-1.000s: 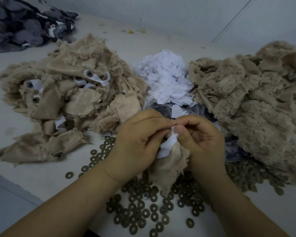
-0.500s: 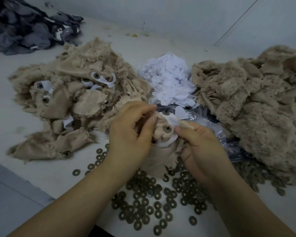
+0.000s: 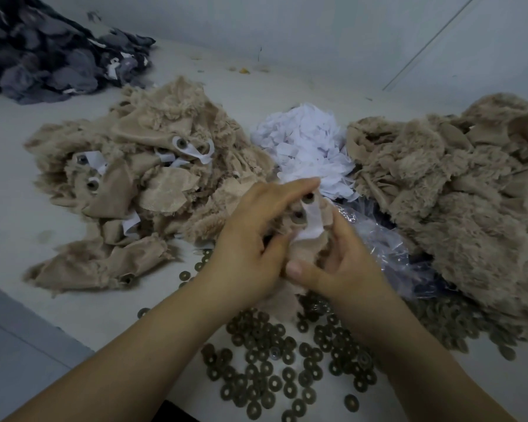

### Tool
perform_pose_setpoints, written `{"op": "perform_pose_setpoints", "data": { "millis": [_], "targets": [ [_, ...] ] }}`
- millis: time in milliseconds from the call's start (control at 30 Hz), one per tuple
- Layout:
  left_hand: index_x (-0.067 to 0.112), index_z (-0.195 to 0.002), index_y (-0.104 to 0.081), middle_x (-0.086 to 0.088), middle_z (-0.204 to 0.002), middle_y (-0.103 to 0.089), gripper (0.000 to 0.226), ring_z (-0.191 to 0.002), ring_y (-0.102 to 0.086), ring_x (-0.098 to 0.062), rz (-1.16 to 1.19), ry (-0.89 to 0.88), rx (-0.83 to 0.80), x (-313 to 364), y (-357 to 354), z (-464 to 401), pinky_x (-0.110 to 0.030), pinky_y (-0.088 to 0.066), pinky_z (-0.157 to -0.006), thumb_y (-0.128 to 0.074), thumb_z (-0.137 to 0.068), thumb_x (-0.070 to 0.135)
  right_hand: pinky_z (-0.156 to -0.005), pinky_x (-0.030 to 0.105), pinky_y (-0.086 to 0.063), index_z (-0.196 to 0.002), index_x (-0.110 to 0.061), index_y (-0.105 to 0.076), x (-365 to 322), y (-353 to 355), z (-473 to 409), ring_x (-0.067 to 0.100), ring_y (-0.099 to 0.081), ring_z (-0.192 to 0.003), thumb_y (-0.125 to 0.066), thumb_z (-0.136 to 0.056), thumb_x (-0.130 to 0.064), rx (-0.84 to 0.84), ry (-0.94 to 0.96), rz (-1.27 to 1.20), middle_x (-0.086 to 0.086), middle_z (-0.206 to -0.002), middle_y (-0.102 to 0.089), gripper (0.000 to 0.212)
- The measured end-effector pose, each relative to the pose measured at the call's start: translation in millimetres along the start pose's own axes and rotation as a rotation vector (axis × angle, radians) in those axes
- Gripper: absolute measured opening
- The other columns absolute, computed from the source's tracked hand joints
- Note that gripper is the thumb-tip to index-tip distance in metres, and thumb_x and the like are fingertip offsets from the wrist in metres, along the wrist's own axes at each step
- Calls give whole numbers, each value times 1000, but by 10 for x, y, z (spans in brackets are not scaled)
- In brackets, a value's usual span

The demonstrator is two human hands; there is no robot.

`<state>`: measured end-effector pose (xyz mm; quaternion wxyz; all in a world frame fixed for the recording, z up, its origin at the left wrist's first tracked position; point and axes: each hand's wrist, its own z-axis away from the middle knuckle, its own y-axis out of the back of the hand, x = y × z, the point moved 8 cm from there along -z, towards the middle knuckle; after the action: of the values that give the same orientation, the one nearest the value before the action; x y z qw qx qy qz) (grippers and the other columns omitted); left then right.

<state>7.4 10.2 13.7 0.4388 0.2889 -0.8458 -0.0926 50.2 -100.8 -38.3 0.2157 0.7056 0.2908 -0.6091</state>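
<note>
Both hands meet just above the near middle of the counter (image 3: 73, 300), holding one beige plush piece (image 3: 304, 249) between them, clear of the surface; that is where the work in hand sits. The left hand (image 3: 250, 239) lies over the piece, fingers stretched to its far edge and thumb pressed in from the near side, probably to keep the fabric flat and taut; the right hand (image 3: 339, 269) is curled round its lower right part, thumb on the near edge, steadying it from below. The backing faces up, so the white strip (image 3: 313, 222) and the two dark round fastenings (image 3: 297, 217) set through it can be seen and checked.

The supplies look laid out for short reaches; loose washers (image 3: 265, 370) are scattered on the counter just near the hands, under the wrists; a heap of white strips (image 3: 305, 147) lies just beyond the hands; a clear plastic bag (image 3: 378, 239) lies to the right, its contents hard to make out. The left pile (image 3: 153, 166) holds beige pieces that already carry strips and fastenings, so it is likely the finished side; the right pile (image 3: 454, 193) shows only fur and backing, likely the stock to be done. A dark grey heap (image 3: 43, 56) sits far left, well apart.
</note>
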Motion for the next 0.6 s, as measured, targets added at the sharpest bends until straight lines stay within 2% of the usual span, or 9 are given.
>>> {"op": "perform_pose_setpoints", "data": {
  "millis": [67,133,200,300,367,433,500,567,600],
  "targets": [
    [18,-127,-63,-7,-122,-55,60,-117,-53,-11,5,-49,-3,43,14,-6,-14,-42,-94,-54,-82,-20,-99,34,-52,-147,-18,-39,29,-113,3,21,-58,-128,-75,-84,-1,-38,13,5,3,-137,-61,74],
    [11,-119,-68,-13,-119,-57,53,-111,-56,-16,-83,-117,44,69,120,-48,-17,-47,-89,-50,-82,-22,-87,31,-58,-143,-14,-43,116,-117,-4,20,-69,-108,-74,-84,3,45,-72,37,7,-117,-71,69],
    [2,-109,-72,-18,-109,-60,37,-98,-57,-17,-236,-230,97,101,288,-116,-14,-45,-80,-44,-88,-12,-69,22,-57,-138,-18,-47,195,-59,5,16,-72,-80,-73,-84,1,130,-161,92,8,-89,-75,63],
    [-5,-99,-74,-20,-97,-61,47,-85,-52,-14,-364,-354,178,144,559,-253,-6,-38,-72,-31,-105,15,-65,17,-54,-129,-25,-53,187,-31,0,15,-73,-72,-69,-88,2,156,-174,179,6,-82,-75,52],
    [-5,-97,-74,-24,-97,-62,53,-81,-58,-27,-430,-407,205,87,669,-360,-24,-50,-67,-30,-107,23,-63,17,-54,-123,-23,-58,193,-45,-17,16,-74,-72,-67,-88,3,168,-177,200,5,-84,-75,44],
    [-3,-97,-72,-25,-104,-60,35,-83,-62,-38,-570,-510,187,-19,681,-454,-41,-52,-59,-40,-105,10,-63,19,-55,-117,-22,-62,198,-60,-34,17,-74,-71,-68,-88,3,178,-173,227,3,-84,-75,39],
    [-1,-100,-69,-22,-111,-59,23,-93,-59,-40,-748,-558,59,-237,619,-572,-41,-50,-59,-51,-89,-7,-64,21,-56,-115,-22,-63,197,-75,-54,18,-74,-71,-68,-88,2,182,-178,255,2,-83,-75,36],
    [4,-111,-68,-19,-119,-60,33,-105,-53,-37,-907,-447,-250,-695,438,-644,-44,-49,-73,-55,-81,-4,-64,22,-57,-113,-23,-64,187,-95,-74,17,-74,-71,-69,-88,1,175,-185,311,0,-84,-75,35],
    [9,-119,-64,-14,-124,-59,35,-111,-51,-35,-985,-338,-433,-960,332,-612,-46,-46,-86,-54,-86,6,-64,23,-58,-111,-25,-65,178,-107,-86,15,-74,-71,-69,-88,0,168,-180,356,-2,-84,-75,34]
  ]
}}
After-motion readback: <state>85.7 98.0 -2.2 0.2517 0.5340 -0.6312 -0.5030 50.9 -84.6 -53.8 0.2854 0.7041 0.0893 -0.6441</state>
